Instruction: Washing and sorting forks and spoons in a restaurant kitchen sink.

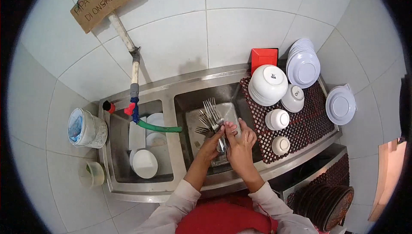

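Note:
Both of my hands are over the right-hand basin point(190, 105) of a steel sink. A bundle of metal forks point(212, 110) is in my left hand point(209, 147), tines pointing away from me and fanned out to the left. My right hand point(239, 140) closes on the same bundle from the right, its fingertips at the fork necks. Between the two hands some shiny handles point(220, 145) show. Behind my right fingers, a clear plastic container point(233, 113) appears to lie in the basin, partly hidden.
White dishes point(145, 164) lie in the left basin under a green hose point(159, 127). Upturned bowls point(268, 84) and stacked plates point(303, 68) stand on a perforated mat point(309, 111) at right. A white bucket point(87, 127) stands left. Dark round plates point(334, 208) sit lower right.

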### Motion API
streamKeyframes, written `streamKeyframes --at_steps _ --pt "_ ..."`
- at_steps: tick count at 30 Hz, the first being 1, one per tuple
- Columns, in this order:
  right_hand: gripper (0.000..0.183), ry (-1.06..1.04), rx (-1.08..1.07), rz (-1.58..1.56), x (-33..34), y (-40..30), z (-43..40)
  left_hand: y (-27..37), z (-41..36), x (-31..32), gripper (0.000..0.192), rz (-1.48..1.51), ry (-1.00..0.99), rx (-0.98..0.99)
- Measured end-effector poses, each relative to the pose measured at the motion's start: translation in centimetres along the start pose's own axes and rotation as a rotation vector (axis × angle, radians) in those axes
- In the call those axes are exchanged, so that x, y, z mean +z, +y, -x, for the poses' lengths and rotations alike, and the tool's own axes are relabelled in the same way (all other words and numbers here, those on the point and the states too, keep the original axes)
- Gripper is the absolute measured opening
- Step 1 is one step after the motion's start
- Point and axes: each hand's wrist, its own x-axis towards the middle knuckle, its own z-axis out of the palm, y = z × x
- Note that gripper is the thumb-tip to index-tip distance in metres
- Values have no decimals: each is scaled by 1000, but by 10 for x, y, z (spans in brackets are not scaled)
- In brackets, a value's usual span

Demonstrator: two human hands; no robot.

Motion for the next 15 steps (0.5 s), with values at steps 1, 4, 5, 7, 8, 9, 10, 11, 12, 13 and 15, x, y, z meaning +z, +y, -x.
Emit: streamKeyframes --at_steps 1,4,5,7,8,9,10,11,12,13,15 --pt "47 15 49 -54 -7 2 3 1 -3 -2 41 -74 37 -9" --pt "49 73 185 -186 -26 16 21 3 -9 1 38 -135 22 -26" --pt "50 110 257 -268 -31 22 29 4 -11 3 37 -114 -20 -23" --pt "40 172 289 -314 -38 37 47 7 -10 11 35 -186 -31 -18" --pt "37 164 361 -333 -42 42 56 7 -9 13 35 -195 -62 -9" --pt "34 160 432 -348 -46 47 65 6 -11 18 36 -202 -99 1" --pt "30 193 442 -341 -51 50 72 7 -8 28 33 -203 -108 -15" --pt "30 207 448 -335 -55 54 81 4 -9 30 33 -209 -123 -20" --pt "30 228 445 -289 -56 59 92 1 -10 29 33 -226 -208 0" --pt "29 252 443 -242 -58 62 102 -2 -11 30 32 -244 -297 21" --pt "30 298 495 -238 -70 67 124 -8 -9 45 26 -472 -140 57"
